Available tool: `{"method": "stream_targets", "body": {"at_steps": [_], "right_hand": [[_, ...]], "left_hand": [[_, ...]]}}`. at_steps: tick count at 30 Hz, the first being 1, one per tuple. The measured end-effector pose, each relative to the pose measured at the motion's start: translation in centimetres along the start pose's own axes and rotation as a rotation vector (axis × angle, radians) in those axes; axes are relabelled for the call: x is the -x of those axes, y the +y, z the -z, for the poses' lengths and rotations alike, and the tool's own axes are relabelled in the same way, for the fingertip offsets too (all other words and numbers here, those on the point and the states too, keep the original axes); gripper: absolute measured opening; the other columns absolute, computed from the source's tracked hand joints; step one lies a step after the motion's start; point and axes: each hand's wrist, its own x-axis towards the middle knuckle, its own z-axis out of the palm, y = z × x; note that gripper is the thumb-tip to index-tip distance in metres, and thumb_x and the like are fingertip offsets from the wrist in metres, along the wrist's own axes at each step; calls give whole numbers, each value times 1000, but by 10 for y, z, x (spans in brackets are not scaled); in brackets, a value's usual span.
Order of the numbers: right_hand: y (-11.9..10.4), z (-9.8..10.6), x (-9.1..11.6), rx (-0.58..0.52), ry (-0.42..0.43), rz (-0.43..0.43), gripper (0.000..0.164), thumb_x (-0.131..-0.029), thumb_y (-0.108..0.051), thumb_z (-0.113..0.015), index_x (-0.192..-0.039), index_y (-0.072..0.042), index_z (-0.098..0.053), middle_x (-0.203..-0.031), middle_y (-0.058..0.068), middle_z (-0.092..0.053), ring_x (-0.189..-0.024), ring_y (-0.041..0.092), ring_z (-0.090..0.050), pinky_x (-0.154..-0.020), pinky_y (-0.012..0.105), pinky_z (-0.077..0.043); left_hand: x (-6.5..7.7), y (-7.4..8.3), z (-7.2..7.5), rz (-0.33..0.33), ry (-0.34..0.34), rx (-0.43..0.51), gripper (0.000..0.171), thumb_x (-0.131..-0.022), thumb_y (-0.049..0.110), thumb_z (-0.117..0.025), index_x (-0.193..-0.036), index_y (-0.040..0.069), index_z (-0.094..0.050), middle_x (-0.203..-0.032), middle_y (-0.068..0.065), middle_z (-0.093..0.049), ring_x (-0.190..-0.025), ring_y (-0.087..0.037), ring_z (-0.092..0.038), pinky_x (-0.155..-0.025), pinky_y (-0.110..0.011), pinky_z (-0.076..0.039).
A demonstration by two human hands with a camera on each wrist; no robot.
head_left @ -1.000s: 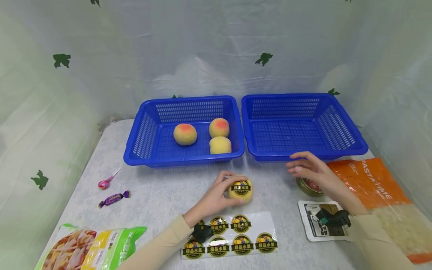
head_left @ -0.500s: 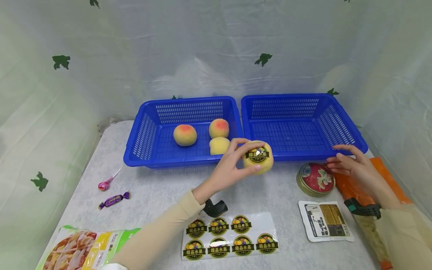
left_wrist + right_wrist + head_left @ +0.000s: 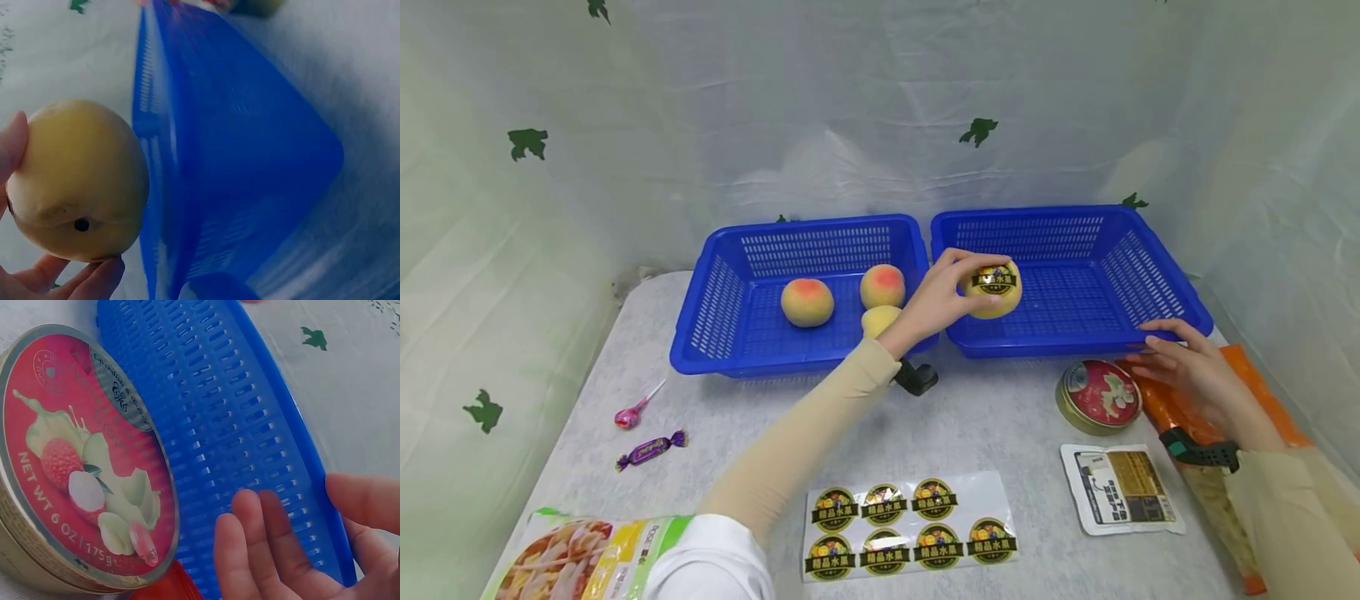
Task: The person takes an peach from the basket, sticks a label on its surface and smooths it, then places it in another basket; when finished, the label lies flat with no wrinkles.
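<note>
Left hand [image 3: 951,287] lifts peach [image 3: 997,302] from bench [image 3: 737,417] to above right basket [image 3: 1060,343]

The peach has travelled forward from the bench over the past second, while the right hand [image 3: 1195,371] has shifted from over the tin [image 3: 1101,398] to the basket's near right corner. The hands are well apart: the left pinches the peach between thumb and fingertips; the right lays fingers about the rim, though whether it grips cannot be told.

The left arm stretches forward and across to the right, its forearm passing over the near rim of the left basket [image 3: 760,365]. The right arm reaches in from the lower right, wrist low beside the tin.

Work appears to be in its early stages. The peach bears a round sticker [image 3: 994,281], facing the head camera, and is not yet set down. Three peaches [image 3: 807,304] in the left basket, one partly hidden by the left arm, show no sticker on the sides in view and seem left to do. The sheet [image 3: 973,493] on the near bench carries seven more stickers, with a gap at its upper right.

Farther out lie a pouch [image 3: 1122,490] and an orange bag [image 3: 1262,392] to the right, and a lollipop [image 3: 627,417], a purple candy [image 3: 651,450] and a noodle bag [image 3: 568,550] to the left.
</note>
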Motion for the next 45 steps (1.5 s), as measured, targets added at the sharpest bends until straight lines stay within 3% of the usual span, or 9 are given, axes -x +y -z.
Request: {"method": "stream_targets", "body": {"at_steps": [9,15,19,23,29,34,38,42,45], "right_hand": [[3,2,-2,79,33,-17,20,-94,-12,-48,-113,-11,-50,-99,1,-62,-85,18,-64,-71,29,-51],[5,4,-1,20,-28,4,20,-95,-7,-44,-114,-9,-49,-101,2,-60,-86,20,-64,-72,31,-51],[4,3,-1,78,16,-3,21,-94,-12,-47,-115,-9,-49,-100,2,-61,-86,19,-64,-72,30,-51],[5,3,-2,97,46,-2,21,-93,-14,-49,-113,-10,-49,-99,2,-62,-85,18,-64,-71,29,-52],[5,3,-1,74,12,25,19,-94,-10,-46,-112,-11,-50,-98,2,-61,-85,19,-64,-71,29,-52],[5,1,-1,73,14,27,18,-94,-10,-46,-112,-11,-50,-98,1,-61,-84,18,-64,-70,28,-52],[6,1,-1,16,-13,33,19,-94,-7,-45,-111,-10,-50,-98,3,-61,-84,19,-64,-70,29,-52],[6,1,0,-10,-25,41,19,-94,-5,-44,-111,-10,-52,-97,4,-61,-84,19,-64,-70,29,-52],[5,0,1,-33,-49,48,20,-95,-4,-42,-111,-10,-52,-96,5,-63,-84,20,-64,-71,29,-52]], "left_hand": [[-32,-15,-14,107,-139,-176,46,-84,36,-61,-129,31,-49,-119,1,-45,-109,-12,-36,-86,-29,-36],[-44,-23,-26,56,-259,-451,45,-84,38,-61,-127,27,-50,-116,6,-56,-105,-14,-43,-90,-33,-23],[-48,-22,-31,41,-336,-506,43,-85,33,-62,-125,23,-53,-116,4,-57,-105,-16,-47,-94,-36,-23],[-50,-19,-37,83,-431,-559,42,-86,32,-61,-126,23,-52,-120,3,-55,-110,-17,-47,-100,-36,-24],[-47,-14,-39,142,-501,-646,37,-88,28,-59,-123,21,-54,-120,0,-54,-110,-17,-47,-88,-28,-39],[-41,-4,-26,144,-422,-510,41,-91,29,-53,-131,22,-46,-129,-1,-47,-113,-15,-43,-85,-27,-39],[-28,12,-1,51,-244,-247,42,-92,31,-51,-132,21,-44,-130,1,-46,-117,-10,-41,-91,-24,-37],[-4,30,29,-79,-54,23,40,-91,28,-53,-129,17,-47,-125,1,-51,-108,-7,-48,-89,-21,-39],[23,48,54,-114,37,144,38,-92,20,-53,-128,11,-48,-121,-4,-54,-105,-11,-52,-88,-23,-41]]}}
